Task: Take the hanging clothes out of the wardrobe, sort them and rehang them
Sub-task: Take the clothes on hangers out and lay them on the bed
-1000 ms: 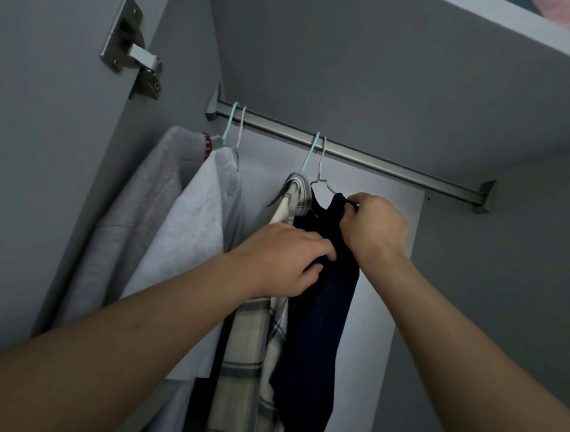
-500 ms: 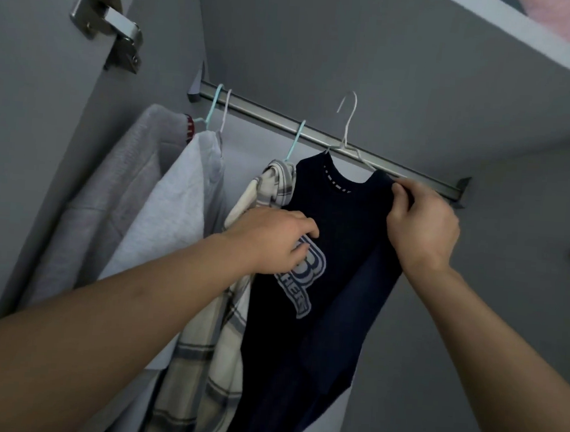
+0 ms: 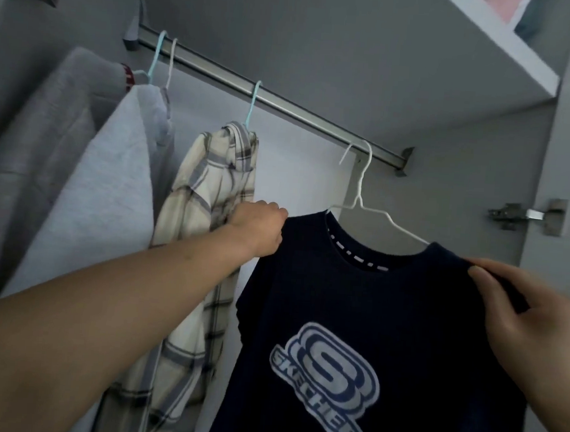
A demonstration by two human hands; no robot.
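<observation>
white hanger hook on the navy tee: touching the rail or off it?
Cannot tell. In the head view the white hanger's hook overlaps the rail, but whether it rests on it or hangs in front is unclear.

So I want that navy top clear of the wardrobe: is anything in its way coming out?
Nothing visible blocks it. The navy T-shirt is gripped at both shoulders by the left hand and right hand; its white hanger hook looks already off the rail. The plaid shirt hangs to its left.

A navy T-shirt (image 3: 387, 324) with a pale Skechers logo fills the lower right, on a white wire hanger (image 3: 362, 201) off the rail (image 3: 284, 104). A plaid shirt (image 3: 208, 227) hangs centre, two grey garments (image 3: 76, 184) at left.
</observation>
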